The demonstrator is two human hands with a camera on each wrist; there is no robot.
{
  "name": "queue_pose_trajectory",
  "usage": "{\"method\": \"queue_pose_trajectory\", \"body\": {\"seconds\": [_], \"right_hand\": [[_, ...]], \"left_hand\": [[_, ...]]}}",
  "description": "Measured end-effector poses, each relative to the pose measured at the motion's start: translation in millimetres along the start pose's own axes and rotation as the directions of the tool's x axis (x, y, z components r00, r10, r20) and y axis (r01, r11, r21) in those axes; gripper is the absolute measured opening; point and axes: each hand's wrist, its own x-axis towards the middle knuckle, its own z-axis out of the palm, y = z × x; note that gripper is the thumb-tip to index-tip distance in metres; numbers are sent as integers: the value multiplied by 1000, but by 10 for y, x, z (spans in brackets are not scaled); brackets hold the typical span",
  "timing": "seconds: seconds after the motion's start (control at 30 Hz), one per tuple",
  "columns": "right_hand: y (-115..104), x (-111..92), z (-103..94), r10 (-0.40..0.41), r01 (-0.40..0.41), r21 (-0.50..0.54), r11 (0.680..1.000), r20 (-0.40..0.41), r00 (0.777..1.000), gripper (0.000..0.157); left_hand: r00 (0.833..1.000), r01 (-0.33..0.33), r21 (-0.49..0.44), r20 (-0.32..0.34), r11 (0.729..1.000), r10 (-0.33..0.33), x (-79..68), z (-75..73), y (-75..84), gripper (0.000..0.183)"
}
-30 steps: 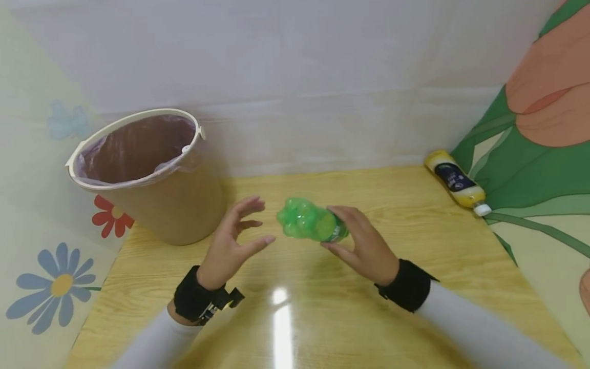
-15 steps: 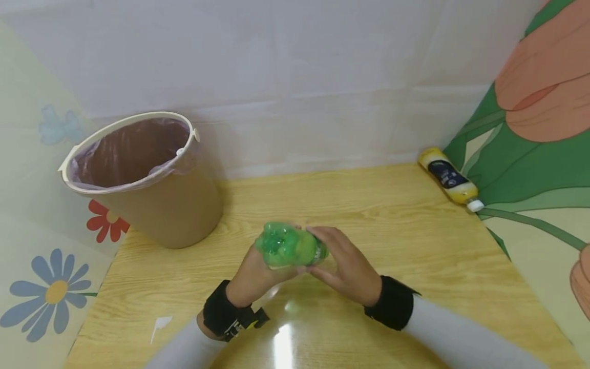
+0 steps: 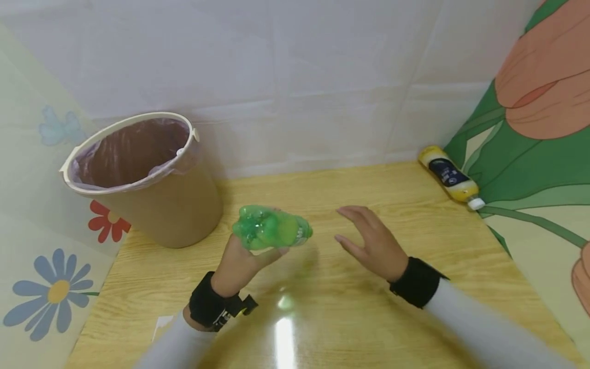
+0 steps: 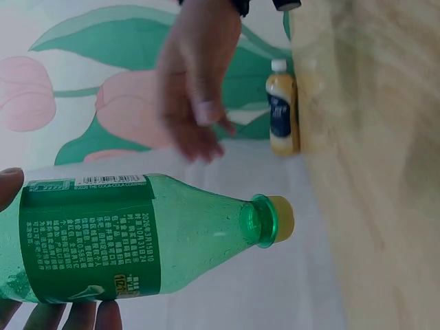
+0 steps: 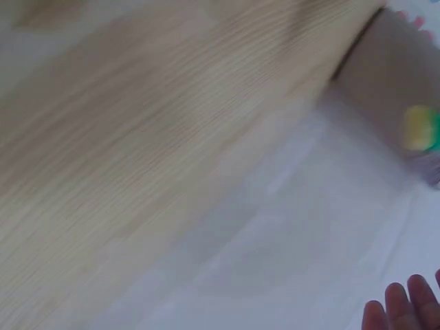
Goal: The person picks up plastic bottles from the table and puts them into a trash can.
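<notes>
A green plastic soda bottle (image 3: 272, 229) is held by my left hand (image 3: 239, 261) above the table, lying sideways with its base to the left. In the left wrist view the bottle (image 4: 89, 237) shows a dark green label and a yellow cap (image 4: 282, 218); fingertips grip it from below and the thumb from above. My right hand (image 3: 371, 241) hovers to the right of the bottle, apart from it, fingers loosely bent around nothing. In the right wrist view its fingertips (image 5: 401, 311) show at the lower right, and the yellow cap is blurred at the right edge.
A beige bin (image 3: 184, 205) with a thin plastic liner stands at the back left of the wooden table (image 3: 350, 318). A yellow juice bottle (image 3: 449, 177) with a white cap lies at the back right, by the flowered wall. A white scrap (image 3: 162, 323) lies beside my left sleeve.
The green bottle passed from my right hand to my left. My right hand has let go and drawn away to the right. A white scrap came into view near my left sleeve.
</notes>
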Motion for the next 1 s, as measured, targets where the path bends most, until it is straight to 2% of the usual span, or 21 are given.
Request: {"method": "queue_pose_trajectory", "body": {"seconds": [0.1, 0.2, 0.27, 0.33, 0.4, 0.53, 0.67, 0.73, 0.77, 0.83, 0.93, 1.0], "right_hand": [[398, -30, -109, 79, -79, -76, 994, -5, 997, 61], [854, -81, -261, 172, -174, -166, 971, -25, 985, 60], [1165, -131, -381, 232, -238, -213, 947, -53, 971, 58], [1447, -189, -515, 319, -327, -248, 912, -73, 945, 56], [1687, -262, -667, 427, -431, -266, 862, -76, 901, 57], [2062, -414, -932, 590, -577, -304, 758, -58, 805, 62], [2327, -545, -1063, 650, -628, -323, 708, -50, 758, 68], [2414, -604, -1099, 671, -643, -334, 690, -40, 740, 71], [2449, -632, -1111, 681, -647, -347, 678, -33, 732, 74], [2495, -679, -1121, 687, -647, -368, 667, -31, 726, 74], [2519, -756, -1119, 664, -625, -394, 674, -48, 747, 67], [2514, -797, -1121, 653, -618, -400, 677, -61, 755, 62]], "left_hand": [[996, -32, 50, -87, 998, 36, 40, -195, 75, 67], [980, -86, 15, -180, 996, 87, 93, -446, 191, 68], [958, -130, -5, -256, 991, 125, 121, -633, 283, 68], [929, -174, -75, -343, 982, 139, 134, -816, 382, 70], [882, -201, -38, -442, 979, 164, 132, -996, 476, 70], [774, -299, -70, -602, 952, 199, 148, -1294, 653, 70], [655, -446, -95, -712, 890, 252, 206, -1524, 789, 67], [616, -476, -93, -744, 875, 257, 223, -1607, 823, 63], [604, -478, -85, -754, 874, 257, 227, -1640, 828, 63], [598, -454, -49, -757, 890, 264, 218, -1693, 815, 62], [613, -373, 7, -749, 928, 252, 188, -1733, 750, 62], [629, -284, 42, -745, 958, 220, 168, -1746, 696, 63]]}}
